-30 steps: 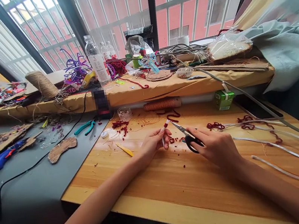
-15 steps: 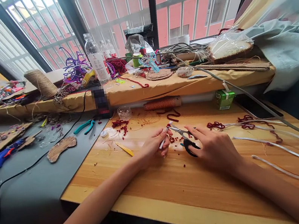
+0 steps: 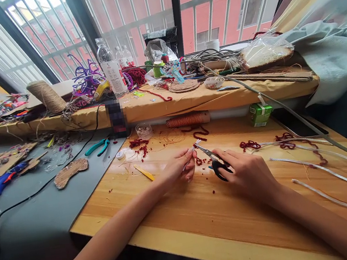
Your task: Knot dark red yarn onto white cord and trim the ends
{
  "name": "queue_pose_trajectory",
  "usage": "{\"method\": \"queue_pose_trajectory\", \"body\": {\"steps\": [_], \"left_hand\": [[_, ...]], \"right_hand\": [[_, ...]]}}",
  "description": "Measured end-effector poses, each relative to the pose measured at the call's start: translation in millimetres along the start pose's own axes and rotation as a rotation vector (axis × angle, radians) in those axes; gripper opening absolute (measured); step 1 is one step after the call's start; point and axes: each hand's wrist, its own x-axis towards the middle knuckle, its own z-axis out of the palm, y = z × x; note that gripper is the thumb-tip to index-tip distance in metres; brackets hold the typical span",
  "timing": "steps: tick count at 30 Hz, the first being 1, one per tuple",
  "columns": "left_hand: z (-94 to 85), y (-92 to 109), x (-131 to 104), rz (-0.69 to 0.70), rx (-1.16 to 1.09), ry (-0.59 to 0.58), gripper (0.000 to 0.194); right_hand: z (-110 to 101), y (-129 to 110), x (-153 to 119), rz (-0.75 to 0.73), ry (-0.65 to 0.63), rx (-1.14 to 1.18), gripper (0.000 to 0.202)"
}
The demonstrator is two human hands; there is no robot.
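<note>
My left hand (image 3: 182, 166) pinches a small white strip (image 3: 197, 142) with a bit of dark red at its tip. The fingers of my right hand (image 3: 244, 167) are through the handles of black-handled scissors (image 3: 220, 170). The scissor blades look nearly closed, with their tips against the red bit beside my left fingertips. Below the blades, small dark red scraps (image 3: 199, 161) lie on the wooden table (image 3: 190, 229). A curled dark red cord (image 3: 201, 134) lies just behind both hands.
A yellow tool (image 3: 145, 173), teal pliers (image 3: 97, 147), a cardboard piece (image 3: 71, 172) and a blue glue gun (image 3: 5, 181) lie left. White cords (image 3: 327, 171), a phone (image 3: 295, 122) and a green box (image 3: 260, 114) are right. A cluttered shelf (image 3: 156, 105) runs behind.
The scissor blades have closed somewhat near the strip's tip, and my right fingers have drawn together slightly. Another person's hand at the far left has gone out of view.
</note>
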Motion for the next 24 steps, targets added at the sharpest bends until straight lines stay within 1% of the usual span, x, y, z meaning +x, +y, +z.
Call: {"method": "queue_pose_trajectory", "body": {"steps": [3, 5, 12, 15, 19, 21, 24], "left_hand": [[0.2, -0.7, -0.4, -0.005, 0.000, 0.018, 0.029], [0.8, -0.9, -0.9, -0.008, 0.009, 0.027, 0.028], [2.6, -1.9, -0.6, 0.003, 0.077, 0.041, 0.031], [2.9, -2.6, 0.0, 0.017, 0.109, 0.065, 0.032], [3.5, -2.1, -0.2, 0.052, 0.148, 0.102, 0.029], [2.9, -1.9, 0.4, 0.062, 0.184, 0.112, 0.027], [0.1, -3.2, 2.8, 0.085, 0.294, 0.131, 0.025]], "right_hand": [[-1.4, -1.6, 0.5, 0.047, -0.005, -0.038, 0.040], [-1.7, -2.4, 0.5, 0.042, -0.006, -0.061, 0.041], [0.8, -2.8, 0.8, -0.001, -0.009, -0.087, 0.033], [2.1, -2.2, 0.7, -0.004, -0.015, -0.049, 0.029], [3.3, -1.9, -0.4, 0.009, -0.023, 0.052, 0.031], [3.3, -2.2, -0.8, 0.036, -0.039, 0.088, 0.031], [3.0, -2.2, -0.7, 0.090, -0.063, 0.112, 0.034]]}}
